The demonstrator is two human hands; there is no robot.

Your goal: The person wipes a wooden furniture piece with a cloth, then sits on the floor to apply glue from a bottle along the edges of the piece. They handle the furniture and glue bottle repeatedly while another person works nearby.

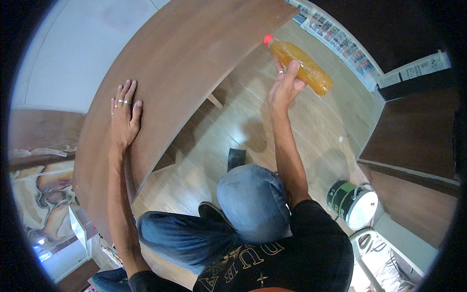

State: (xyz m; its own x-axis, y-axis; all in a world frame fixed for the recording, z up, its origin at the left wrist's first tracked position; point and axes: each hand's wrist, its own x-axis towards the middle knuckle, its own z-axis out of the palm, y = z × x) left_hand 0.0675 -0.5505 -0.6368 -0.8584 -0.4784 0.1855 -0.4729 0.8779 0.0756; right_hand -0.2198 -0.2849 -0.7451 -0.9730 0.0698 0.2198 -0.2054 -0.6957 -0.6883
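A clear plastic bottle [305,65] of amber liquid, with a red cap, lies tilted in my right hand [286,87]. The fingers and thumb of that hand wrap round its middle, and its cap points up and left, close to the edge of a long brown wooden panel [180,63]. On the panel's face rests my left hand [125,114], palm down, with fingers stretched out and rings on some of them. The panel curves across the left half of the view.
A dark green bucket [340,197] with a white lid stands on the wood-look floor [258,121] at the right. Dark brown cabinetry [413,141] rises behind it. Newspaper strips [335,39] line the far wall's base. A small black piece [236,158] lies before my knee.
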